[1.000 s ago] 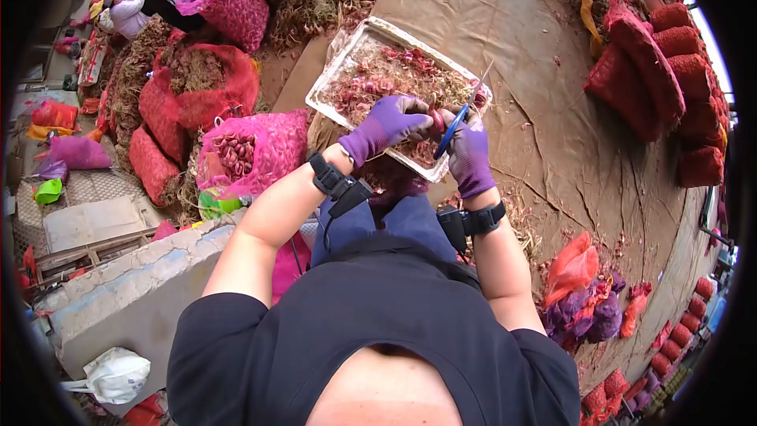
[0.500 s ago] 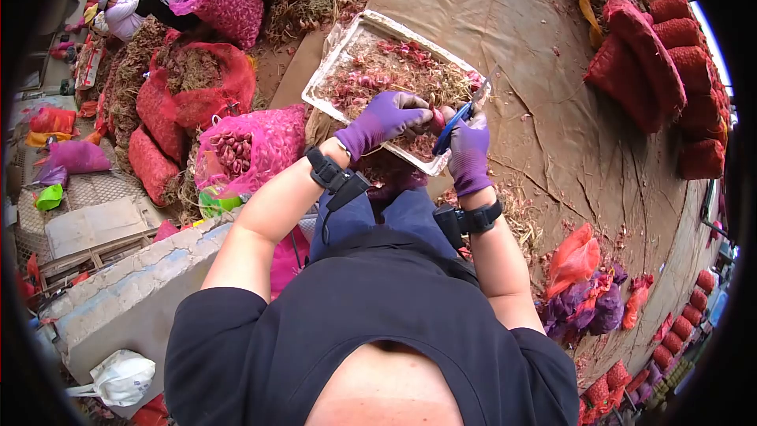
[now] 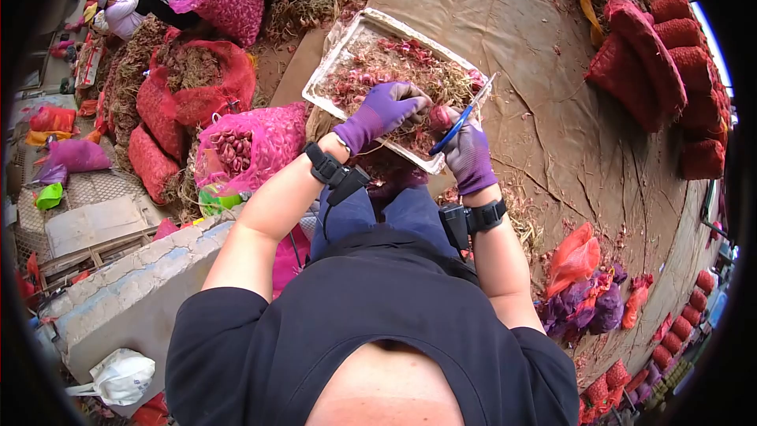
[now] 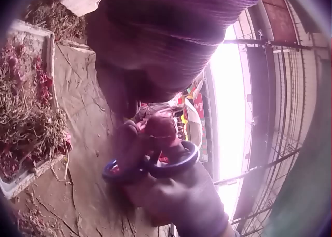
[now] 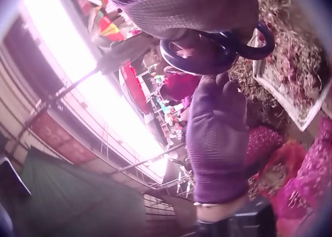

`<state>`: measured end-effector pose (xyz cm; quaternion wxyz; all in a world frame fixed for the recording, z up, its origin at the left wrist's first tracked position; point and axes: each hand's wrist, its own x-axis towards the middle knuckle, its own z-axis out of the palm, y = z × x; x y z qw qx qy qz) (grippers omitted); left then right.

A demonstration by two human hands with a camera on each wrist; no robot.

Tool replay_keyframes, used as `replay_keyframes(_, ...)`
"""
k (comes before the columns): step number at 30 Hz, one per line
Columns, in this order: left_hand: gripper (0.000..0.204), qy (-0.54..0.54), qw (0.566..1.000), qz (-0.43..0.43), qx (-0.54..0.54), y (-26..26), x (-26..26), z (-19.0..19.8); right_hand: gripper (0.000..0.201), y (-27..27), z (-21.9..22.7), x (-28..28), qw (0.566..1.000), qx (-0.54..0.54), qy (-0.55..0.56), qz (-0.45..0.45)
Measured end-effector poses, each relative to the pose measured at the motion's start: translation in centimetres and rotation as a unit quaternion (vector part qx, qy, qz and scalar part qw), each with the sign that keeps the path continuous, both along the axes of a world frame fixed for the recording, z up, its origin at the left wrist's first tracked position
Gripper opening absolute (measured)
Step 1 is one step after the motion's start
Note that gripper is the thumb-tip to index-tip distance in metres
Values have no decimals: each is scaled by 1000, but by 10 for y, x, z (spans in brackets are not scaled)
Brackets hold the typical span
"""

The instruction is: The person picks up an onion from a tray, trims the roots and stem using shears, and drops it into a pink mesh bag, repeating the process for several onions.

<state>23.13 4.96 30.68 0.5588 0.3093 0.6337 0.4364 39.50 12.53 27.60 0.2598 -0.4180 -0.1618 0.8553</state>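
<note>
Purple work gloves cover both hands. My right hand (image 3: pixel 468 155) holds a pair of blue-handled scissors (image 3: pixel 453 134), its blades pointing up and away over the near-right corner of the tray. Close beside those handles is a red shallot (image 3: pixel 439 117), in the narrow space between the hands. My left hand (image 3: pixel 385 113) comes in from the other side with curled fingers, and its fingertips pinch at the shallot's upper end. In the left wrist view, the round side of the shallot (image 4: pixel 161 125) shows just above the scissor loops (image 4: pixel 175 164); the left fingers are partly dark there.
Below the hands lies a white foam tray (image 3: pixel 315 93) with skins and dry stalks. A pink mesh bag of shallots (image 3: pixel 268 138) stands to the left, red sacks (image 3: pixel 682 71) are stacked far right, and crumpled bags (image 3: pixel 583 292) lie near right. People sit at upper left.
The scissors have tilted, so their blades look shorter than a second ago. The shallot has turned and sits nearer the right hand, while the left hand has shifted slightly away from me.
</note>
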Motion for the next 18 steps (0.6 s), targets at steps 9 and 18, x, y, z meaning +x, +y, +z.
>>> replay_keyframes(9, 23, 75, 994, -71, 47, -7, -3, 3, 19, -4, 7, 0, 999, -1, -2, 47)
replay_keyframes(18, 19, 369, 917, -99, 115, 0, 5, 18, 17, 9, -8, 2, 997, -15, 23, 79)
